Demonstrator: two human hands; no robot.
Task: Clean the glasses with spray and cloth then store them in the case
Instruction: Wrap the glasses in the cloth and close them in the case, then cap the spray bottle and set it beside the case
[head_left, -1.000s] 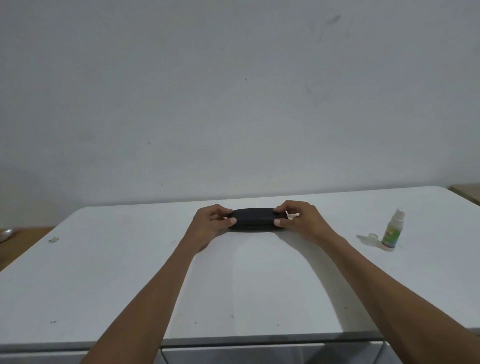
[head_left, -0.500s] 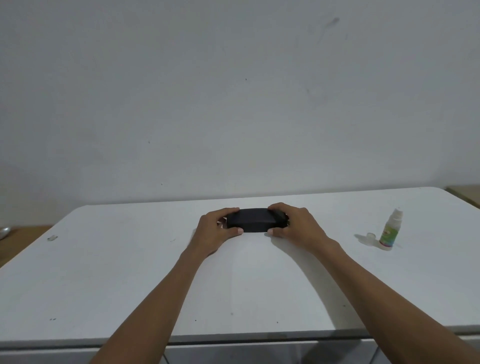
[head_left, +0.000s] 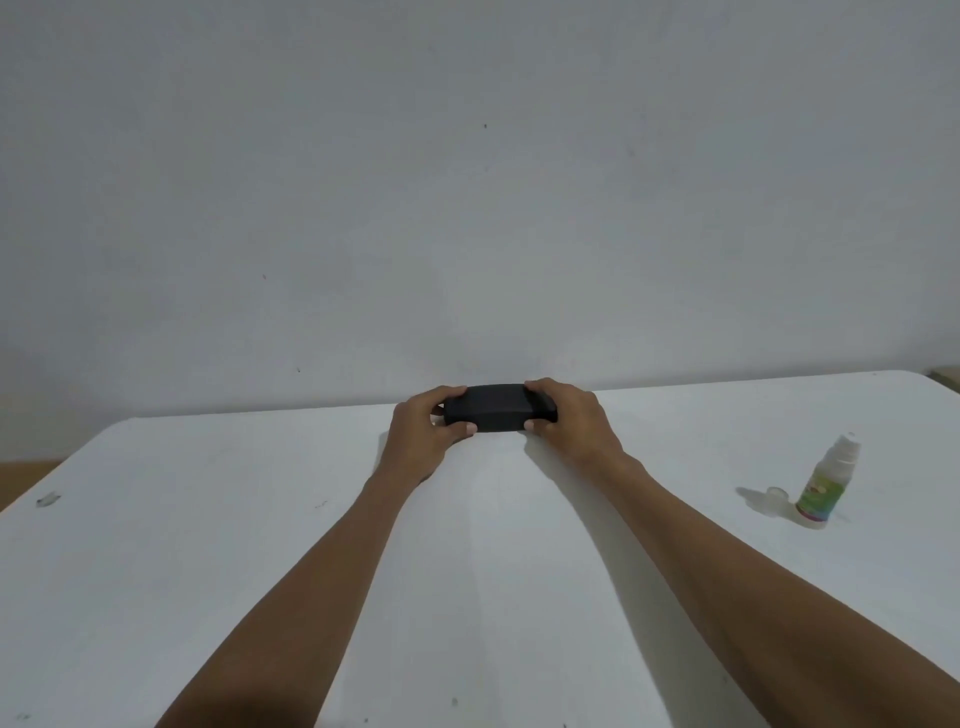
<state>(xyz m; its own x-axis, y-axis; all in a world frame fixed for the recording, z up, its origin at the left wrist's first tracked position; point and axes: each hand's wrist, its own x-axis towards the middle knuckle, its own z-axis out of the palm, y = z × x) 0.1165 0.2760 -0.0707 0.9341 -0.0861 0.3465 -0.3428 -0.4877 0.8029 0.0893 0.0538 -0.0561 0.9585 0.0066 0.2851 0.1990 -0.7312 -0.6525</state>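
Dim, flat light; soft shadows fall leftward; edges bowed, slightly soft.

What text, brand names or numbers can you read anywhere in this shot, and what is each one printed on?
No text here can be read.
Spray bottle: green and white label with a small emblem, print too blurred to read.
Black case, held at its ends by the left hand and right hand: no marking visible.
Clear cap, white table and wall: no lettering.
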